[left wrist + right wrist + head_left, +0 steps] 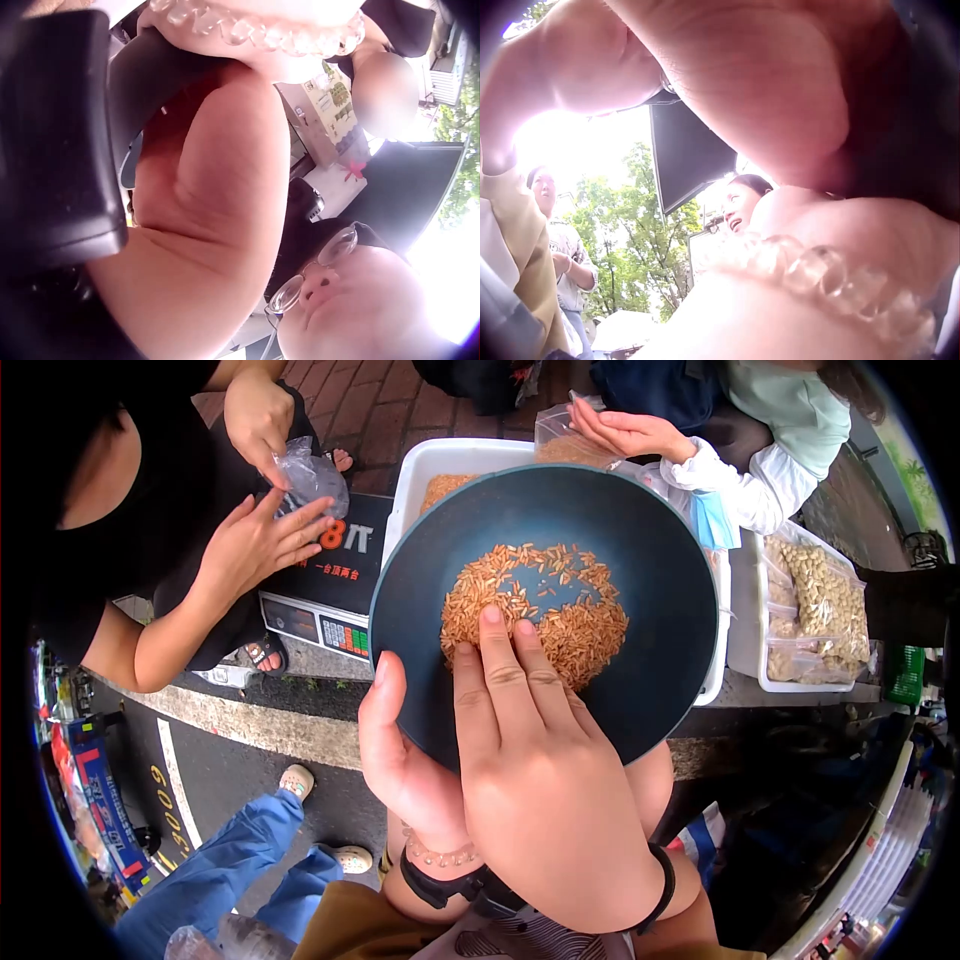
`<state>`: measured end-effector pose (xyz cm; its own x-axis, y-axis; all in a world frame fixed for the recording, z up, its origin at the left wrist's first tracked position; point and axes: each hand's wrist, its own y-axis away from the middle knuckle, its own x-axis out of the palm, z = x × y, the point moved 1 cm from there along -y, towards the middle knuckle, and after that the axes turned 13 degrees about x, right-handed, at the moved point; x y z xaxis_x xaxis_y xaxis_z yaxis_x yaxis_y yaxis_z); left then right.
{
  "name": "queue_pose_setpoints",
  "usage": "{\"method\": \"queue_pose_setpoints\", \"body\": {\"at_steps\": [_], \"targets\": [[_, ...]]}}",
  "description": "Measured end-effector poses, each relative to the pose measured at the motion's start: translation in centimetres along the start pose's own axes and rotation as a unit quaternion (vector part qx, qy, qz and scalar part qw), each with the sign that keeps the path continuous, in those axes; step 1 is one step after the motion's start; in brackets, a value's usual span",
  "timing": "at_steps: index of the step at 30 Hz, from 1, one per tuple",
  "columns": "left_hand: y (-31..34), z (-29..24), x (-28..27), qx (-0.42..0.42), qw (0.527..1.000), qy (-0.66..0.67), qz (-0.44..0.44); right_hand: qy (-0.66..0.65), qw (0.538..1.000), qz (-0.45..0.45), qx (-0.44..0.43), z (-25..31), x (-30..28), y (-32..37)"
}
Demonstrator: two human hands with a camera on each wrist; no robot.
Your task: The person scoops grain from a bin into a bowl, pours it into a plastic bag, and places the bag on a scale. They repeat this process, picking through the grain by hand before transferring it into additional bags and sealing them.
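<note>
A wide dark blue-grey bowl [665, 590] tilts toward me in the head view, with reddish-brown, rice-like grains [590, 635] spread in its middle. My left hand [425, 785] holds it from the left and below, thumb up along the rim; the bowl hides its fingers. Reaching over the near rim, my right hand [555, 790] rests its extended fingertips on the grains. Both wrist views mostly show skin, a beaded bracelet [832, 270] and a black strap [157, 75], with the grains out of sight.
Behind the bowl stands a white bin [430, 455]. A digital scale [330, 630] lies to the left, beside a person handling a clear bag [310, 475]. Opposite, another person's hand [640, 435] is at a bag of grain [575, 440]. Bagged pale nuts [825, 605] fill a right-hand bin.
</note>
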<state>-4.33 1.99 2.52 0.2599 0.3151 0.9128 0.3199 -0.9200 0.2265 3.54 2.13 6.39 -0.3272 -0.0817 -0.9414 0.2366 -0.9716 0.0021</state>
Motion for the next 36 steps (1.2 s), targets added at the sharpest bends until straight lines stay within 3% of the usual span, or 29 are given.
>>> {"method": "queue_pose_setpoints", "body": {"at_steps": [1, 5, 8, 10, 14, 17, 19, 20, 27, 29, 31, 32, 34, 36], "targets": [[0.0, -0.1, 0.0, 0.022, 0.999, -0.048, -0.011, -0.007, 1.0, -0.003, -0.005, -0.1, 0.0, 0.1], [0.0, -0.3, 0.1, 0.027, 0.999, -0.035, -0.026, -0.018, 0.999, 0.027, -0.012, 0.0, -1.0, 0.7], [-0.1, -0.4, 0.0, 0.009, 1.0, -0.024, 0.0, -0.068, 0.997, -0.037, -0.006, 0.3, -1.1, 1.1], [-0.3, -0.5, -0.5, 0.007, 1.0, -0.008, 0.017, -0.035, 0.999, 0.004, -0.013, 0.9, -1.2, 1.1], [-0.2, -0.4, -0.1, 0.048, 0.994, -0.092, -0.038, -0.072, 0.996, 0.045, -0.004, 0.5, -0.7, -0.1], [-0.4, 0.4, 0.7, 0.026, 0.999, -0.04, 0.015, -0.197, 0.978, 0.074, -0.012, -2.1, -1.8, -1.7], [-0.7, 0.2, 0.4, 0.004, 0.996, 0.026, 0.082, -0.17, 0.985, 0.002, 0.033, -3.3, -2.0, -2.1], [-0.6, 0.2, 0.4, 0.006, 0.999, 0.001, 0.044, -0.181, 0.981, -0.052, 0.04, -3.7, -2.0, -2.2], [-0.9, 0.0, 0.7, -0.029, 0.997, -0.011, 0.066, -0.242, 0.967, -0.057, 0.053, -4.2, -2.2, -2.6], [-1.0, -0.1, 0.0, -0.047, 0.997, -0.008, 0.061, -0.307, 0.95, 0.044, 0.035, -3.9, -1.5, -2.5], [-1.3, -0.2, -1.6, -0.073, 0.989, 0.047, 0.124, -0.293, 0.944, 0.15, 0.02, -3.7, -1.1, -2.7], [-1.2, -0.2, -1.1, -0.072, 0.989, 0.047, 0.122, -0.293, 0.944, 0.152, 0.02, -3.8, -0.9, -2.7], [-1.1, 0.0, 0.5, -0.051, 0.997, 0.007, 0.066, -0.311, 0.95, -0.021, 0.022, -4.1, -0.6, -2.7], [-0.9, -0.1, 0.7, -0.049, 0.997, 0.001, 0.055, -0.295, 0.952, -0.061, 0.045, -4.4, -1.1, -2.6]]}}
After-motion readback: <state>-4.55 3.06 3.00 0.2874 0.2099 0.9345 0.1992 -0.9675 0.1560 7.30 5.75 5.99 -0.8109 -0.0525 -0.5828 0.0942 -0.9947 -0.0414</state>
